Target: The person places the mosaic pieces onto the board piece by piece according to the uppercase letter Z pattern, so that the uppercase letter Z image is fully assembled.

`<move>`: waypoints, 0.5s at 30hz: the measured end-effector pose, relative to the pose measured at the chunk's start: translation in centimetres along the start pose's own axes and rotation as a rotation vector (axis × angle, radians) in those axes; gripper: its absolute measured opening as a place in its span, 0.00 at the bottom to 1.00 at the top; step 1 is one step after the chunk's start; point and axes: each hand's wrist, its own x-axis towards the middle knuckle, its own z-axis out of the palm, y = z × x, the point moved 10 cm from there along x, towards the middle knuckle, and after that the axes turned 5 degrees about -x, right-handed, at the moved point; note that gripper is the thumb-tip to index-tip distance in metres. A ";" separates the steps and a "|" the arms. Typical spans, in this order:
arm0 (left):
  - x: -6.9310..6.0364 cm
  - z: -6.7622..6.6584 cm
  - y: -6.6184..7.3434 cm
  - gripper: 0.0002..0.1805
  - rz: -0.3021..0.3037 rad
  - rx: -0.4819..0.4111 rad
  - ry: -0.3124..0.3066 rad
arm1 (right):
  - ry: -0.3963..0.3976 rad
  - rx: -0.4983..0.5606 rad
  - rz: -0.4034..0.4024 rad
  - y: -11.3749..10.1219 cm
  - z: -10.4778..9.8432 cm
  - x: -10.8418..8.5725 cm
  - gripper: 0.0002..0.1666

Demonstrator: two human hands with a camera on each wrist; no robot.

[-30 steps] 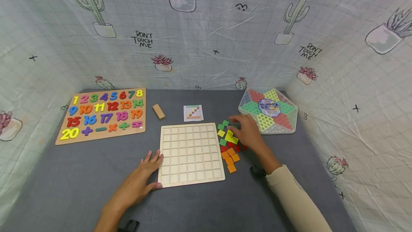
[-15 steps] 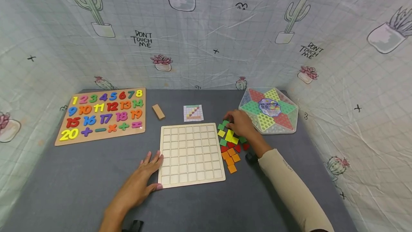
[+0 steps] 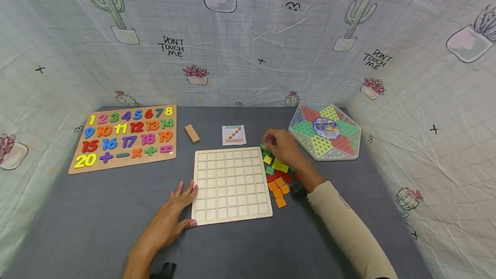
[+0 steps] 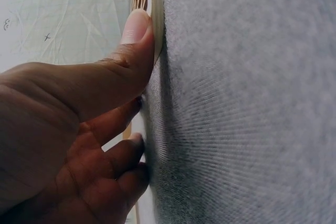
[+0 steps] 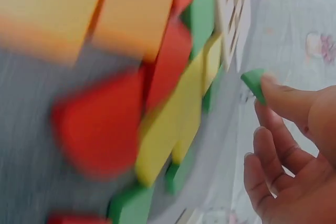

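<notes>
A pale wooden grid board [image 3: 231, 186] lies in the middle of the dark table. My left hand [image 3: 168, 218] rests at its left edge, fingers spread, with the thumb against the near left corner; the left wrist view shows the thumb [image 4: 137, 30] on the board's edge. Beyond the board's right side, my right hand [image 3: 284, 146] is above a pile of coloured pieces. In the right wrist view that hand [image 5: 294, 129] pinches a green piece [image 5: 254, 83] between thumb and finger, raised off the table. Red [image 5: 100, 124], yellow [image 5: 168, 124], orange and green pieces lie below it.
A number board [image 3: 128, 139] lies at the far left. Behind the grid board are a small wooden block [image 3: 191, 134] and a patterned card [image 3: 234, 135]. A hexagonal game box [image 3: 326, 131] sits at the far right. Printed cloth surrounds the table.
My right hand has moved left over the pile, towards the board's far right corner, and now holds a green piece. My left hand has stayed at the board's edge.
</notes>
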 end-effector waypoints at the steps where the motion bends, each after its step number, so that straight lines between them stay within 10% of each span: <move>1: 0.0 0.0 0.0 0.52 -0.002 -0.001 0.000 | -0.003 0.016 0.001 -0.5 0.2 0.0 0.05; 15: 0.0 0.0 0.1 0.52 -0.001 0.008 0.003 | -0.069 0.089 -0.032 -7.0 4.9 1.7 0.08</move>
